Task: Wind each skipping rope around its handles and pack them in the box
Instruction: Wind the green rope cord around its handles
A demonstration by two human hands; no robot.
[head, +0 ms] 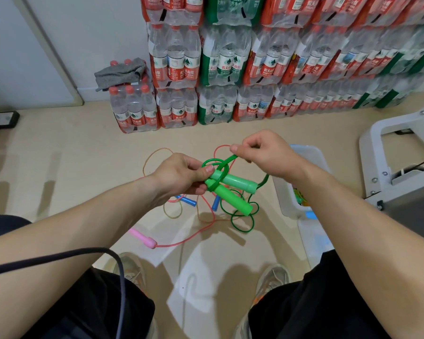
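Ropes are numbering at least three: a green rope in hand, a pink rope and a blue-handled rope lying tangled on the floor. Two green handles are sitting side by side, the left hand closing around their ends. The right hand is pinching the green cord above them. One clear box is standing just right.

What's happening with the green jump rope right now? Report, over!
Left hand clamps both green handles. Right hand pinches green rope, winding. Much rope slack on floor. Box at right, nothing blocking.
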